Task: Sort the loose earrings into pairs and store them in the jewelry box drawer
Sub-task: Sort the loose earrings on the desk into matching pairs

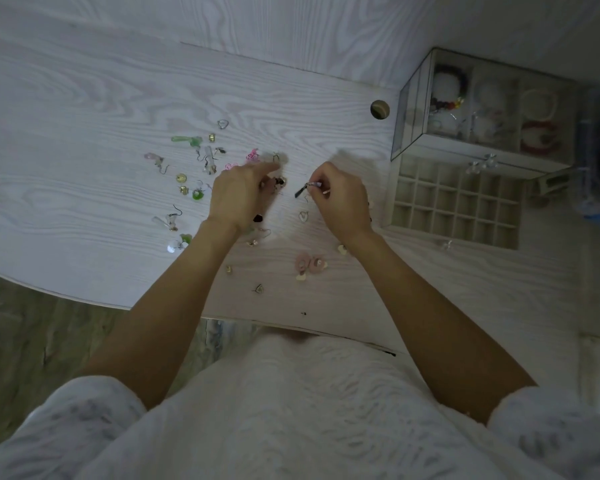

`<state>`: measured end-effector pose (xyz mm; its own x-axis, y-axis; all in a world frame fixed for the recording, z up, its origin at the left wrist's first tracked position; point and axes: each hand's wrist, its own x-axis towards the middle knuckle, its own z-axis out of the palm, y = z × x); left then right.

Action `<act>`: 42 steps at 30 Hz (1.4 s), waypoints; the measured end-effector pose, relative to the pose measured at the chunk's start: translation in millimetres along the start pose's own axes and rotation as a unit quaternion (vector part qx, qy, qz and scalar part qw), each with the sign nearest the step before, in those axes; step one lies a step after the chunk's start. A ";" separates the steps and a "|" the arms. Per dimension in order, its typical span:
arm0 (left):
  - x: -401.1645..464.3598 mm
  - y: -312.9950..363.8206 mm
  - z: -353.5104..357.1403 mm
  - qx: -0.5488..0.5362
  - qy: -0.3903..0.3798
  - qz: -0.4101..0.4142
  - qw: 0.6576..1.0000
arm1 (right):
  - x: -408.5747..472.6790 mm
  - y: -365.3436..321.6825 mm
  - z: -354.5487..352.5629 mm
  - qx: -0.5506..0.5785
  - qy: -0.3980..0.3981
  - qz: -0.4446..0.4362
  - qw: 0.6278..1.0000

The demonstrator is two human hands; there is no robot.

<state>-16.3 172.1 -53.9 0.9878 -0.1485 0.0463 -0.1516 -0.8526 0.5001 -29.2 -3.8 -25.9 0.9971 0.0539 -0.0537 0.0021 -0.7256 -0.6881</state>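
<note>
Pinching a dark drop earring in the right hand, a person reaches the left hand, fingertips closed on a small dark earring, among loose earrings scattered on the white desk; the jewelry box drawer stands open nearby.

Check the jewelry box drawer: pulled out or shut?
Pulled out: the drawer projects in front of the jewelry box, its grid compartments exposed and apparently empty.

Two hands work over the worktop: the left hand and the right hand. One jewelry box stands there with one drawer pulled out. Two pink round earrings lie together; the other scattered earrings are too small to count exactly.
</note>
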 end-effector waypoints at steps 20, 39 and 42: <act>-36.6 36.5 -27.3 -0.412 0.063 -0.156 0.895 | -26.1 -18.3 -12.1 0.207 0.007 0.080 0.975; -116.7 183.7 101.0 -0.317 -0.087 -0.045 0.943 | -154.0 98.8 -76.2 -0.007 0.028 0.207 0.978; -122.7 183.0 102.9 -0.241 -0.069 0.009 0.968 | -158.7 106.0 -80.8 -0.026 0.010 0.173 0.985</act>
<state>-168.8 -17.2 -57.1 0.9661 -0.2553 -0.0397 -0.1028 -0.5206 0.8476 -181.0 -144.6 -31.9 0.9400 -0.2153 -0.2648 -0.3348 -0.7317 -0.5937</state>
